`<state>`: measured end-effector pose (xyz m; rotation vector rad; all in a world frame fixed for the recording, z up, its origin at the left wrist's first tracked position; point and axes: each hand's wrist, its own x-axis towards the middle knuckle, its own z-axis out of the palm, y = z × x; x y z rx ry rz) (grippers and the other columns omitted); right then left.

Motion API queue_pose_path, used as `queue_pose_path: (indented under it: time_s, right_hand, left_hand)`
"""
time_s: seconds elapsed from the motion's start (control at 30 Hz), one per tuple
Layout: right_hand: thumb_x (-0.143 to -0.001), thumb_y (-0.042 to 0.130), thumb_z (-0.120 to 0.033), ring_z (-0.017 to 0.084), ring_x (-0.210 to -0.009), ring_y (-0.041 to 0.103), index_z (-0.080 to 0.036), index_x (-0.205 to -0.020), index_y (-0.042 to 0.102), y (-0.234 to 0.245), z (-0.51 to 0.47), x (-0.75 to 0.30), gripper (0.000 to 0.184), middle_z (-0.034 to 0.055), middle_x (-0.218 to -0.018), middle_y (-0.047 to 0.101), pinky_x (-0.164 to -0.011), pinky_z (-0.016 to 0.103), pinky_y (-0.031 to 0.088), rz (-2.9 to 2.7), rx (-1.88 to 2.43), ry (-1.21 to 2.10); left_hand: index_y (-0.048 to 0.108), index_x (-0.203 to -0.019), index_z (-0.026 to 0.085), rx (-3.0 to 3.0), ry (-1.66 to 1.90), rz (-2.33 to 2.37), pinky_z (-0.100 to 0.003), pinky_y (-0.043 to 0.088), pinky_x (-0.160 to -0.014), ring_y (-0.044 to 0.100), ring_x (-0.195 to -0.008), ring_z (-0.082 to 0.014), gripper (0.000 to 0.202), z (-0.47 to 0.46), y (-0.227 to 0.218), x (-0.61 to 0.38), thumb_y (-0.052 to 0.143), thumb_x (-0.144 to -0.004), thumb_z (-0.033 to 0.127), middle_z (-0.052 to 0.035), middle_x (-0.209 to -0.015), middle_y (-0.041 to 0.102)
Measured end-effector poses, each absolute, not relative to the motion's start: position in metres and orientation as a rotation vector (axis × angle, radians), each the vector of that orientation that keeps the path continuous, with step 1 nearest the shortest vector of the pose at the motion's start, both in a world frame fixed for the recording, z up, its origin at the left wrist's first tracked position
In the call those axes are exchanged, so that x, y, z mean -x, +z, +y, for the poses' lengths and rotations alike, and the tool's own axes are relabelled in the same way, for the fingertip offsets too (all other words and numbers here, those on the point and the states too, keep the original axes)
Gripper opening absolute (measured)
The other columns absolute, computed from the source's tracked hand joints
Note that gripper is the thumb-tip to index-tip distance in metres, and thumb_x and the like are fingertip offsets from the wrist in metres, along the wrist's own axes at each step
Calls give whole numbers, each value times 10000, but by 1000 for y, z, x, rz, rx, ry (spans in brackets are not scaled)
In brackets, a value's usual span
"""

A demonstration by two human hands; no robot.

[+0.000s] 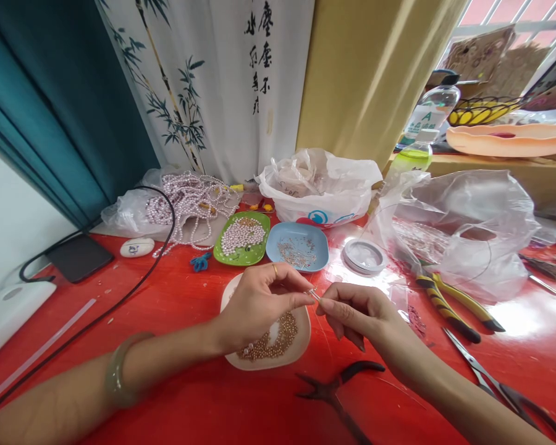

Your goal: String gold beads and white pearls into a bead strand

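My left hand (264, 296) pinches one end of a small shiny jewellery piece (314, 295) between thumb and forefinger. Its exact kind is too small to make out. From the other side, the fingertips of my right hand (359, 312) grip the same piece, so both hands meet over the table. Below my left hand is a cream dish (301, 346) with gold beads (278, 339) in it, partly covered by the hand. Just beyond are a green dish (223, 254) of pale pearl beads (243, 237) and a blue dish (323, 262) of thin metal pins (297, 252).
Dark-handled pliers (331, 390) lie near the front, with yellow-black pliers (449, 309) and scissors (482, 371) to the right. Bead strands (189, 204), plastic bags (322, 185) and a spool (364, 256) sit behind. A black cable (134, 287) crosses the left side.
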<state>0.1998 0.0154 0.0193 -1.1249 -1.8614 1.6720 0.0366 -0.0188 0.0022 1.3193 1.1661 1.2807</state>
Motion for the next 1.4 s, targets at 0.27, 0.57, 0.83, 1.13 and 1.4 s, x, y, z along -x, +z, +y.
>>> queue_pose_path:
  time_s: [0.27,0.57,0.83,1.13,1.4]
  right_hand:
    - [-737,543,-431,68,-431,338,-168,-607,494,19,17,-203,297,-50,-483,415,-387,198,234,-1975,993,1606]
    - [-822,443,-374,89,-474,290,-181,-601,459,14,14,-208,293,-47,-516,349,-420,220,243,-2316,1001,1153]
    - [-816,433,-280,87,-434,344,-186,-601,475,9,11,-205,239,-31,-473,425,-414,213,260,-2531,978,710]
    - [-830,408,-265,81,-396,334,-173,-631,526,3,7,-206,248,-29,-459,449,-406,220,229,-2641,836,428]
    - [-835,394,-276,84,-410,374,-171,-663,539,3,10,-207,248,-12,-493,512,-416,215,275,-2583,894,541]
  left_hand:
    - [608,-753,143,-1185,1128,1019,-228,450,-626,573,-648,-107,151,-19,7,-32,681,-642,217,-11,-716,615]
    - [642,-666,131,-1070,905,942,-216,409,-560,525,-561,-88,109,-10,8,-24,681,-623,223,-13,-615,596]
    - [637,-602,136,-1037,844,1007,-217,388,-522,494,-520,-85,91,-10,5,-24,696,-578,202,-2,-565,571]
    - [665,-584,143,-1071,825,1044,-211,399,-534,500,-527,-82,49,-11,2,-25,687,-576,186,-3,-570,583]
    - [682,-620,139,-1037,916,1063,-218,416,-556,522,-551,-89,88,-10,3,-28,695,-590,221,-21,-607,621]
